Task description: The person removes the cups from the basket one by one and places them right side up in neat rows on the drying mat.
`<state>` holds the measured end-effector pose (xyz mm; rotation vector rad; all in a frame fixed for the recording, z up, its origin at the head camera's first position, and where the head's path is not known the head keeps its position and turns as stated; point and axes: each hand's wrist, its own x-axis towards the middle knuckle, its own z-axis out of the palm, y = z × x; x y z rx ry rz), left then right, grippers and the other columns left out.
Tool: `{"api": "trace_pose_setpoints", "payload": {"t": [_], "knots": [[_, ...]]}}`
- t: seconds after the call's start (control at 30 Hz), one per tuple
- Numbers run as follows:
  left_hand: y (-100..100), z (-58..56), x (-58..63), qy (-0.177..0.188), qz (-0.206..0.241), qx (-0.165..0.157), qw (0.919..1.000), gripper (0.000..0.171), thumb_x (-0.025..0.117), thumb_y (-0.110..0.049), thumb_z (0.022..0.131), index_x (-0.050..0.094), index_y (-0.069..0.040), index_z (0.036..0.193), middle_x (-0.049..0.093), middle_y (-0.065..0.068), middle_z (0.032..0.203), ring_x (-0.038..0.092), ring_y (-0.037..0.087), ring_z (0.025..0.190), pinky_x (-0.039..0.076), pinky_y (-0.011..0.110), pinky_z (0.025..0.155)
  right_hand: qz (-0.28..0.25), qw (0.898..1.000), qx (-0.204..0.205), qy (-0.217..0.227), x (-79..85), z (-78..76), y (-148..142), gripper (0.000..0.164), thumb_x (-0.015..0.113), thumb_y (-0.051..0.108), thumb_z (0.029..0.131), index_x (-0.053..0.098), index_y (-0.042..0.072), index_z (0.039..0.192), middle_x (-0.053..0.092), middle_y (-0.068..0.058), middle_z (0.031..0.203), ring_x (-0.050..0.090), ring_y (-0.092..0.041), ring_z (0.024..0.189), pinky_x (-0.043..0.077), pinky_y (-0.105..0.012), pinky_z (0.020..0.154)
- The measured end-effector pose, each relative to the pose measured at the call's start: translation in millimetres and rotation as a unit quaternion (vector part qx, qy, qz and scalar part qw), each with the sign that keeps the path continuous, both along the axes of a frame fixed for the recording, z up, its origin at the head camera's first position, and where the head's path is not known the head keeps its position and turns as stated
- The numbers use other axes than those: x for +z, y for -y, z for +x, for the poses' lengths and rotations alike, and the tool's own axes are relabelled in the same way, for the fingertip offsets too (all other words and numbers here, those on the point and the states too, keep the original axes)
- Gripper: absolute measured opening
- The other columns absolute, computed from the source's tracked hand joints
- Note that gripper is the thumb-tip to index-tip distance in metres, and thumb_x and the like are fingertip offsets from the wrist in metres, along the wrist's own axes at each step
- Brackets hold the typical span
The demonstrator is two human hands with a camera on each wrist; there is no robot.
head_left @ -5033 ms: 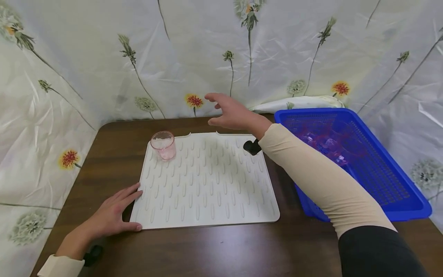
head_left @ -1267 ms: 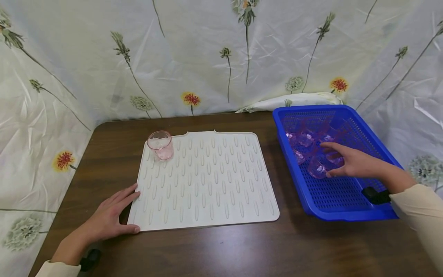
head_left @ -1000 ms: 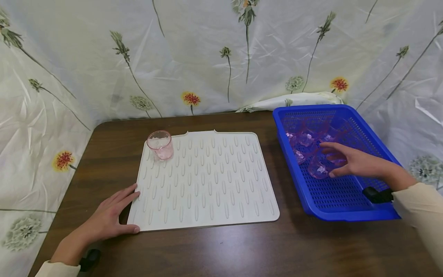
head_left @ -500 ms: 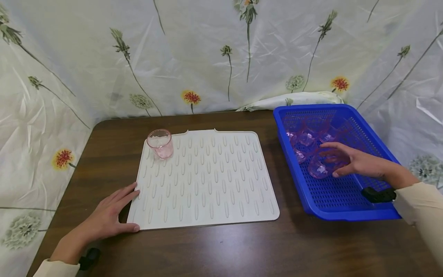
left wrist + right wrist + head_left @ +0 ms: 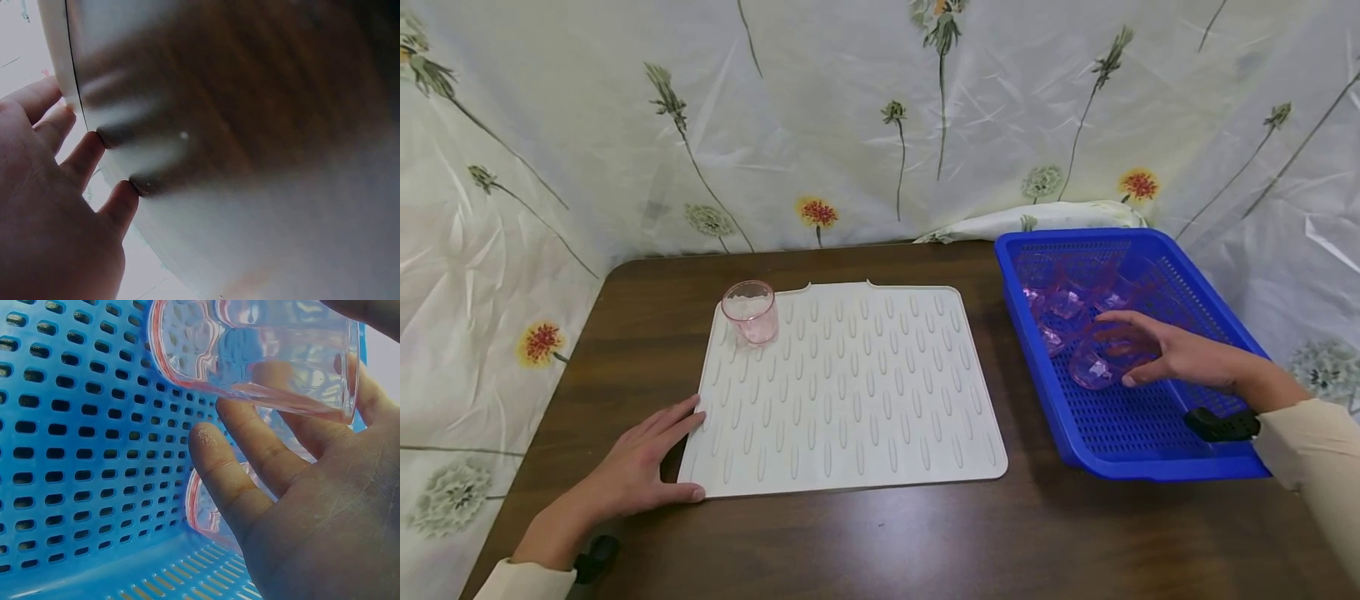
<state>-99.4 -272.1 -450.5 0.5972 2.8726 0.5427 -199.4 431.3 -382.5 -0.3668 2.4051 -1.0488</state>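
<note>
My left hand (image 5: 636,467) rests at the left edge of a white ridged drying mat (image 5: 850,392), fingertips and thumb touching its border near the front corner. In the left wrist view, its fingers (image 5: 84,156) are spread and fairly straight against the table. Inside a blue plastic basket (image 5: 1150,462), my right hand (image 5: 1187,354) has its fingers and thumb curved round a clear pink drinking glass (image 5: 1092,368). Seen from the right wrist, that glass (image 5: 250,356) lies across the fingers, its rim towards the palm. Another pink glass (image 5: 751,312) stands upright on the mat's back left corner.
Several more pink glasses (image 5: 1066,300) lie in the back of the basket. The brown wooden table (image 5: 880,542) carries both mat and basket. A flower-patterned sheet (image 5: 775,167) hangs behind and at both sides, bunched behind the basket.
From above the back of the mat, my right hand has moved right into the basket, around a glass there. Since then it has shifted only slightly right. The left hand has stayed at the mat.
</note>
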Motion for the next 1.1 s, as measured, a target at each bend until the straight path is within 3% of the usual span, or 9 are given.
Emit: {"api": "trace_pose_setpoints", "payload": {"t": [0.3, 0.53, 0.8, 0.93, 1.1], "knots": [[-3.2, -1.1, 3.1, 0.008, -0.003, 0.000, 1.0000, 0.098, 0.078, -0.063, 0.071, 0.046, -0.010, 0.147, 0.032, 0.014, 0.160, 0.036, 0.044, 0.139, 0.035, 0.071, 0.102, -0.013, 1.000, 0.010, -0.013, 1.5, 3.4, -0.9, 0.084, 0.073, 0.006, 0.086, 0.024, 0.010, 0.154, 0.046, 0.027, 0.133, 0.052, 0.016, 0.112, 0.057, -0.026, 0.079], [-7.4, -2.2, 6.6, 0.024, 0.003, -0.007, 0.9997, 0.105, 0.082, -0.058, 0.070, 0.042, -0.002, 0.149, 0.030, 0.019, 0.160, 0.035, 0.046, 0.140, 0.035, 0.068, 0.107, -0.030, 0.999, 0.017, -0.038, 11.5, 3.2, -4.8, 0.081, 0.069, -0.001, 0.088, 0.025, 0.015, 0.154, 0.049, 0.028, 0.131, 0.054, 0.015, 0.113, 0.058, -0.025, 0.077], [-7.9, -0.4, 8.7, 0.029, 0.013, -0.010, 0.9994, 0.102, 0.083, -0.056, 0.070, 0.044, -0.001, 0.147, 0.029, 0.022, 0.160, 0.036, 0.047, 0.140, 0.038, 0.066, 0.107, -0.033, 0.995, 0.035, -0.093, 34.7, 2.3, -10.1, 0.077, 0.064, -0.005, 0.090, 0.026, 0.011, 0.155, 0.053, 0.028, 0.133, 0.055, 0.014, 0.114, 0.056, -0.020, 0.079], [-8.7, 0.0, 10.5, 0.051, 0.025, -0.004, 0.9984, 0.103, 0.083, -0.055, 0.071, 0.041, -0.001, 0.149, 0.025, 0.023, 0.162, 0.033, 0.047, 0.142, 0.038, 0.065, 0.108, -0.020, 0.992, 0.021, -0.123, 51.2, -0.9, -9.2, 0.077, 0.063, -0.008, 0.089, 0.028, 0.011, 0.154, 0.055, 0.027, 0.132, 0.054, 0.016, 0.114, 0.054, -0.017, 0.078], [-9.5, -0.5, 12.1, 0.055, 0.019, -0.005, 0.9983, 0.105, 0.082, -0.056, 0.072, 0.040, 0.002, 0.149, 0.023, 0.023, 0.163, 0.032, 0.047, 0.143, 0.037, 0.063, 0.110, 0.019, 0.990, -0.002, -0.137, 73.2, -10.1, -6.3, 0.078, 0.063, -0.004, 0.091, 0.026, 0.018, 0.156, 0.053, 0.034, 0.128, 0.051, 0.021, 0.111, 0.052, -0.015, 0.076]]}}
